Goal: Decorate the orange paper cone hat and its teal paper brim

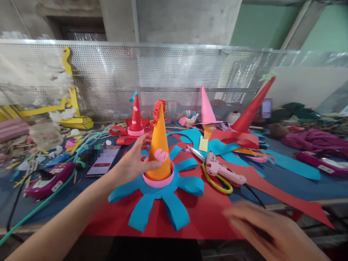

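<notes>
An orange paper cone hat [157,168] stands upright, with a pink cut-out [161,155] on its front and crinkled red paper at its tip. A pink band [159,183] rings its base, and looped blue paper strips [175,212] spread out around it. My left hand [137,156] grips the cone from the left side, thumb in front and fingers toward the back. At lower right, my right hand [261,228] is smeared by motion, apart from the hat and over the edge of the red paper sheet [212,217].
Right of the hat lie a pink glue gun [220,170] and yellow-handled scissors [217,183]. Red [135,116] and pink [208,108] cone hats stand behind. A phone [104,159] and purple power strips [50,179] lie among scraps. A perforated metal panel [174,72] backs the table.
</notes>
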Action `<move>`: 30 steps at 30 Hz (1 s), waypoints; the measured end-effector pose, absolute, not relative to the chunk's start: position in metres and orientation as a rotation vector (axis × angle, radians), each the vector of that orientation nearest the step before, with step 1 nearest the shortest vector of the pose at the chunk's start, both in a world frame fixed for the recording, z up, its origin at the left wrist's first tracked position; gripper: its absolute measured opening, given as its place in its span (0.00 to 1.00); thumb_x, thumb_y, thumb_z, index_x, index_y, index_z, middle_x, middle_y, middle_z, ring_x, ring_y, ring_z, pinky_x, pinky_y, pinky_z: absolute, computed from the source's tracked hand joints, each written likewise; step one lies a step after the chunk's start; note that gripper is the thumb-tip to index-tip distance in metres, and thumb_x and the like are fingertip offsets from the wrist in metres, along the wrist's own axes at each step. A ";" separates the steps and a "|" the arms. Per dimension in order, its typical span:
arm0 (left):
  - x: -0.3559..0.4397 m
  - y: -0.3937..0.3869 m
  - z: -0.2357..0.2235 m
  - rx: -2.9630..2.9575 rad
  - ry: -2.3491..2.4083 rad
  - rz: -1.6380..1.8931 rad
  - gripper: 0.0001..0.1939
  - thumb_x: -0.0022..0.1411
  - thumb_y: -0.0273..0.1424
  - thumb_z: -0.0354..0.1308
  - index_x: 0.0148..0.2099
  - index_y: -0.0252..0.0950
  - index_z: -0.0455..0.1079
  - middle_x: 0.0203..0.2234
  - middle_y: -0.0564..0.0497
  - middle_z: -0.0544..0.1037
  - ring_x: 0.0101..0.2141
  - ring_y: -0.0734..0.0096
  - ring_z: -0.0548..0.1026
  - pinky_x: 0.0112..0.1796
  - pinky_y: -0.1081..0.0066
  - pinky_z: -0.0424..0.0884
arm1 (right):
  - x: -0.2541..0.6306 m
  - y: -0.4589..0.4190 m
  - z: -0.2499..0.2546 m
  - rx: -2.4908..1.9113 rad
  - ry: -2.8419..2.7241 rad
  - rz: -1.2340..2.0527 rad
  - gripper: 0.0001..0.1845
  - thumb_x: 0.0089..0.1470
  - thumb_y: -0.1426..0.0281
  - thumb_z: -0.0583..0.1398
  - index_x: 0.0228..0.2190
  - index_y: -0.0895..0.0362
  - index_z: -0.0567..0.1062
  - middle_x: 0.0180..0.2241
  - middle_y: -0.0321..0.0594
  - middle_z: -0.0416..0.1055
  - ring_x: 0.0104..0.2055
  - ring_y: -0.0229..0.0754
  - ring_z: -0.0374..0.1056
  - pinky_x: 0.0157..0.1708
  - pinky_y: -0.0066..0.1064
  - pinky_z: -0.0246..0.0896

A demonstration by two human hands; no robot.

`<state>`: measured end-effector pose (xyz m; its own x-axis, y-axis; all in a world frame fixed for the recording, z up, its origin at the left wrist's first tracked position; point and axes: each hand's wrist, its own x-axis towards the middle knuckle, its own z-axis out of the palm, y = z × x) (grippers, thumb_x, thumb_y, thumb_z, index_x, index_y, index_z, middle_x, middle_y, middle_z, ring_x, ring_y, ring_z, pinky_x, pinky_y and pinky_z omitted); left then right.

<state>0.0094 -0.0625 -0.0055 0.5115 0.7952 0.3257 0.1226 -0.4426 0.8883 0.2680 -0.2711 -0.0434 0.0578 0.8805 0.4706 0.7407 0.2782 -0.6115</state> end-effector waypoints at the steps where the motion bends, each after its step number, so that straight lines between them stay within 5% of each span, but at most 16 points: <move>1: 0.017 -0.063 -0.006 1.889 0.741 0.939 0.43 0.49 0.37 0.71 0.62 0.43 0.53 0.55 0.43 0.69 0.56 0.52 0.68 0.51 0.54 0.69 | 0.261 -0.251 -0.034 -1.555 -1.768 0.194 0.06 0.59 0.65 0.61 0.35 0.48 0.79 0.35 0.41 0.78 0.36 0.46 0.74 0.35 0.33 0.70; 6: 0.031 -0.062 -0.007 1.926 0.847 0.864 0.36 0.51 0.37 0.68 0.59 0.39 0.57 0.50 0.43 0.74 0.48 0.54 0.75 0.49 0.53 0.72 | 0.219 -0.149 -0.008 -1.541 -1.918 0.011 0.11 0.58 0.77 0.59 0.42 0.57 0.77 0.40 0.43 0.75 0.39 0.43 0.72 0.36 0.30 0.65; 11: 0.028 -0.064 -0.005 1.965 0.838 0.847 0.30 0.53 0.37 0.67 0.55 0.38 0.60 0.46 0.45 0.76 0.45 0.56 0.76 0.47 0.54 0.73 | 0.202 -0.119 -0.012 -1.627 -1.979 -0.007 0.10 0.56 0.81 0.59 0.28 0.59 0.77 0.28 0.40 0.72 0.30 0.43 0.69 0.29 0.31 0.57; 16: 0.027 -0.065 -0.006 1.920 0.815 0.844 0.30 0.52 0.36 0.68 0.54 0.38 0.61 0.47 0.45 0.76 0.46 0.56 0.76 0.48 0.54 0.73 | 0.204 -0.127 -0.013 -1.604 -1.953 -0.031 0.08 0.53 0.81 0.57 0.26 0.60 0.73 0.28 0.40 0.69 0.30 0.42 0.65 0.28 0.32 0.53; 23: 0.020 -0.061 -0.010 1.898 0.770 0.859 0.30 0.53 0.38 0.68 0.56 0.40 0.63 0.46 0.46 0.76 0.46 0.54 0.75 0.46 0.56 0.73 | 0.228 -0.144 -0.012 -1.233 -1.503 0.768 0.10 0.58 0.68 0.55 0.25 0.55 0.70 0.20 0.31 0.60 0.23 0.35 0.56 0.22 0.27 0.50; 30: 0.026 -0.065 -0.006 1.799 0.698 0.852 0.34 0.53 0.35 0.68 0.60 0.41 0.59 0.46 0.46 0.74 0.46 0.56 0.74 0.46 0.57 0.72 | 0.213 -0.140 -0.010 -0.983 -1.358 0.916 0.08 0.59 0.68 0.57 0.28 0.55 0.71 0.30 0.34 0.65 0.33 0.36 0.62 0.30 0.27 0.58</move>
<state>0.0261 -0.0646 -0.0064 0.5875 0.7737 0.2373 0.0799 -0.3472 0.9344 0.2130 -0.1401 -0.0102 0.0199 0.9398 0.3411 0.0354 0.3403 -0.9396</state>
